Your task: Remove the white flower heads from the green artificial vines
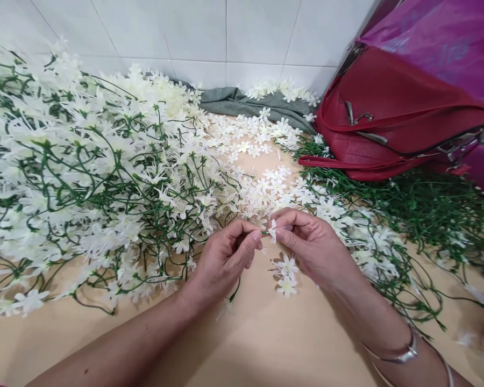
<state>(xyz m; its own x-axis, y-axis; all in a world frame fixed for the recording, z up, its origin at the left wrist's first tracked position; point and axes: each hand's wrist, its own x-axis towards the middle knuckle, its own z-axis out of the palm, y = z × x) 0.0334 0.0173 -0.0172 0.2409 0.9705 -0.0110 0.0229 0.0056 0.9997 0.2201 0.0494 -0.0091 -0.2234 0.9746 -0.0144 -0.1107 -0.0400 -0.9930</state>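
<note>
Well, the flower (272, 231) is held over the desk (242, 338): the left hand (228, 252) pinches its stem (265, 234), the right hand (314, 244), fingers (289, 238) narrow, holds the petal end, likely to keep it steady; loose blossoms (275, 185) lie just beyond, perhaps for easy reach

One head-worn camera looks down from close above the tabletop (242, 344). It faces forward to a white-tiled wall (197, 32).

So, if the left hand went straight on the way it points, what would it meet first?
Probably the flower just ahead of the left hand, then the right hand; depth is hard to judge from one view.
</note>
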